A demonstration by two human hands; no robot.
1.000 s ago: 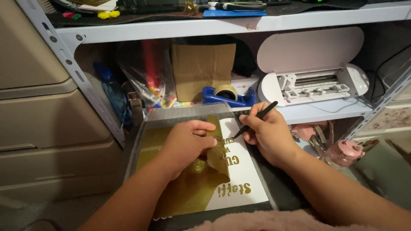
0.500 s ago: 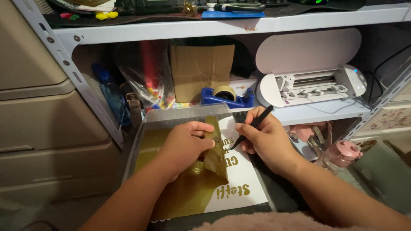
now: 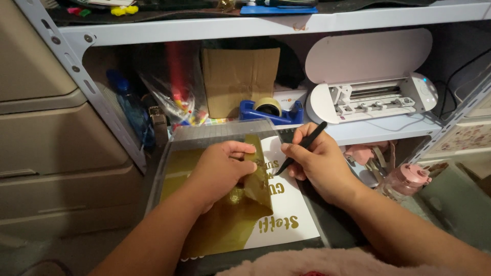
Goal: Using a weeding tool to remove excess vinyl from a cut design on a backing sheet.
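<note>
Two hands on the cutting mat [image 3: 169, 168]. Left hand [image 3: 220, 171] pinches the gold vinyl sheet [image 3: 225, 225], its folded-back flap up so the cut letters stay on the white backing [image 3: 291, 204]. Right hand [image 3: 319, 163] is clenched on a black weeding tool [image 3: 307, 145] — long axis near-left to far-right, tip probably touching the backing beside the flap.

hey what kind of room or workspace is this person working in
Probably a home craft corner. A white desktop cutting machine with its lid up sits on a grey metal shelf, beside a blue tape dispenser. The left hand peels a gold vinyl sheet off a white backing sheet.
</note>
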